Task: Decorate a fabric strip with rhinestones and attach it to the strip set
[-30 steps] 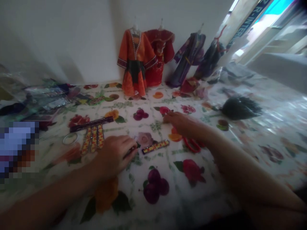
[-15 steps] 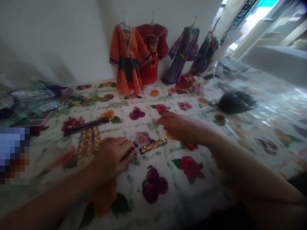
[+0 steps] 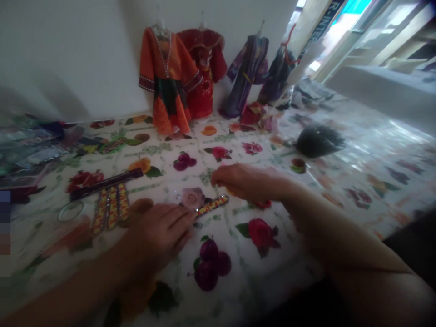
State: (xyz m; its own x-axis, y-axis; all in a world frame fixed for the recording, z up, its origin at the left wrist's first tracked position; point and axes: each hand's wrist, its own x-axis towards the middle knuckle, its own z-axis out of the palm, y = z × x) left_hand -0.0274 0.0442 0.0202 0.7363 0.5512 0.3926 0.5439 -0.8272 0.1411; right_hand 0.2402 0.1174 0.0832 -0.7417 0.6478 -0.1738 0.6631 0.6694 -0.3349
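Observation:
My left hand (image 3: 166,231) lies low over the table, fingers stretched out, with the fingertips touching the left end of a short strip of patterned trim (image 3: 214,205). Yellow and red motifs run along this strip, with a dark, sparkling border. Just above its right end hovers my right hand (image 3: 241,180), fingers curled into a pinch; what they hold, if anything, is too small to make out. Tiny shiny bits (image 3: 177,196) lie by the left fingertips. Several matching strips (image 3: 112,206) lie side by side on the left, below a long dark purple band (image 3: 107,184).
A clear ring (image 3: 71,211) lies left of the strips. Small costumes, such as an orange dress (image 3: 170,81) and a purple robe (image 3: 247,77), stand against the wall. A black bundle (image 3: 320,141) sits at right on the fruit-print tablecloth (image 3: 218,313). Plastic packets (image 3: 41,150) crowd the left.
My left hand has moved onto the strip's left end, which lay uncovered before. My right hand stays pinched near the other end. The whole view has shifted slightly.

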